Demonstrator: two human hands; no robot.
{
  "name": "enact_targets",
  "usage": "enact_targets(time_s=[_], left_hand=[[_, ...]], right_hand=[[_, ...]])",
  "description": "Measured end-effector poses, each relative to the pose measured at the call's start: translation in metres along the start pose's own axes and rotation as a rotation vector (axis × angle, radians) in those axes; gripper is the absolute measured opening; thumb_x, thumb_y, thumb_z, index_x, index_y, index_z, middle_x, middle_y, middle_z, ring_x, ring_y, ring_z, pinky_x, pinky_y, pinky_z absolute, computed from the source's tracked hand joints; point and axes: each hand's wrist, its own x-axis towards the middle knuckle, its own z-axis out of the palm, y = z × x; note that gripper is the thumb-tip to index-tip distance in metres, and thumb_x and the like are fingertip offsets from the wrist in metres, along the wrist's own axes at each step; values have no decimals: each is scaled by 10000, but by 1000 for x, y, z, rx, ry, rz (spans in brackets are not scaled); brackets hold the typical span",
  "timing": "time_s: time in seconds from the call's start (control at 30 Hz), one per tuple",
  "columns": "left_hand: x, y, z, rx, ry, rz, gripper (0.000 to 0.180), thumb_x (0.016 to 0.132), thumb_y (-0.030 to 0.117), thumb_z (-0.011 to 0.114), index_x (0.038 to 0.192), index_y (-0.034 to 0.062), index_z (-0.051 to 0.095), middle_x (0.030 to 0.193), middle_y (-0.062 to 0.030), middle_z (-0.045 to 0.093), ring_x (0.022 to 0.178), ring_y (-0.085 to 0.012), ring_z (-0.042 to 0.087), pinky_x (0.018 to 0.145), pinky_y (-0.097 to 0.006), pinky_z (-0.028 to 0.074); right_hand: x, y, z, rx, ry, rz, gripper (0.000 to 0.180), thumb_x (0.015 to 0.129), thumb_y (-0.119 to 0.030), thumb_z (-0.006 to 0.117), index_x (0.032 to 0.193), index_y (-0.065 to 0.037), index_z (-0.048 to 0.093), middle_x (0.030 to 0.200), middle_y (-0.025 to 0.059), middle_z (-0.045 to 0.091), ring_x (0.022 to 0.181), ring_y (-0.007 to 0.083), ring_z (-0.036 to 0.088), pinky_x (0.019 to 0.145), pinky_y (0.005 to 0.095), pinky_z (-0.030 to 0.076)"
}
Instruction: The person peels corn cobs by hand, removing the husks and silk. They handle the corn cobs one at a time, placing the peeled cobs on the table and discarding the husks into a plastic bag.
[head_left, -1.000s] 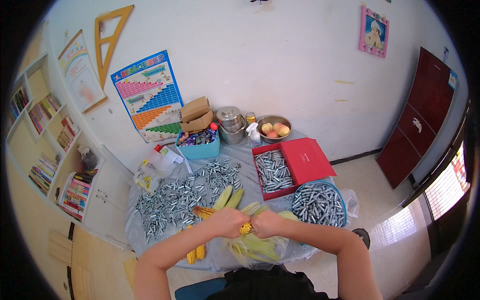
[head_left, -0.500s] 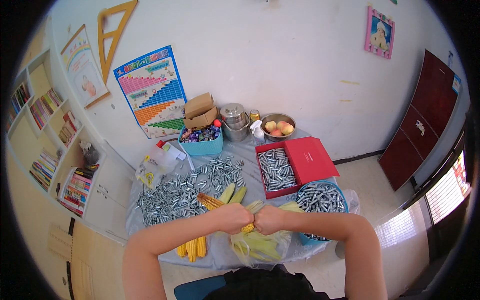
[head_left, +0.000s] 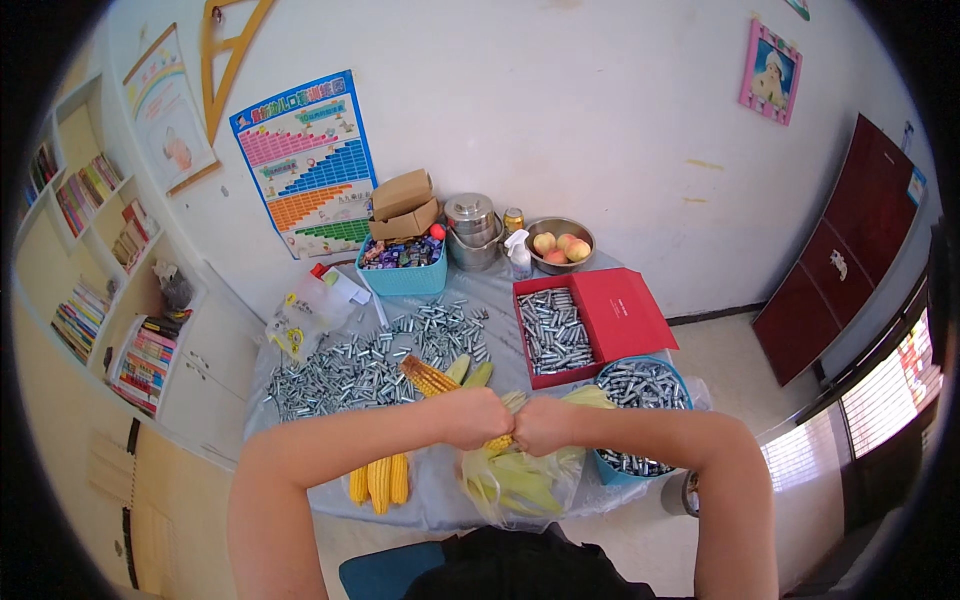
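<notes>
My left hand [head_left: 474, 418] is closed around an ear of corn [head_left: 428, 378]. Its brown-tipped yellow end sticks out past the fist, and more kernels show between my hands. Pressed against it, my right hand [head_left: 541, 425] is closed on the pale husk [head_left: 514, 401] at the ear's other end; the fingers hide most of that husk. Below the hands, a clear plastic bag [head_left: 565, 488] holds pulled-off green husks [head_left: 515, 485]. Peeled yellow cobs [head_left: 378, 482] lie under my left forearm. Just beyond my left hand lie two ears in pale green husk [head_left: 478, 375].
Many small metal cylinders [head_left: 340, 375] cover the table's left side. More fill a red box [head_left: 625, 315] and a blue basket [head_left: 622, 470] at the right. Along the back stand a teal basket [head_left: 405, 281], a metal pot [head_left: 473, 220], a spray bottle [head_left: 518, 256] and a bowl of peaches [head_left: 560, 247].
Both hands keep their grip on the corn and its husk, pressed together. The view has tilted slightly, and a round bin shows more by my right forearm.
</notes>
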Motion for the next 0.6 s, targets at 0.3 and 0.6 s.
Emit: enact_targets(time_s=[0.3,0.6], left_hand=[[3,-3,-1,28,-4,61,87,588,62,592,649,1,589,659,-162,601,648,-347,607,566,-418,484],[-4,-10,16,65,-7,117,172,616,102,628,785,74,614,761,-106,622,744,-305,618,606,-396,487]], right_hand=[[-2,0,-13,-75,-76,-83,135,625,-200,568,557,-89,601,569,120,594,528,318,597,502,432,480],[0,-3,9,-10,-76,-120,130,669,-215,574,673,-88,546,622,101,577,578,304,587,507,428,463]])
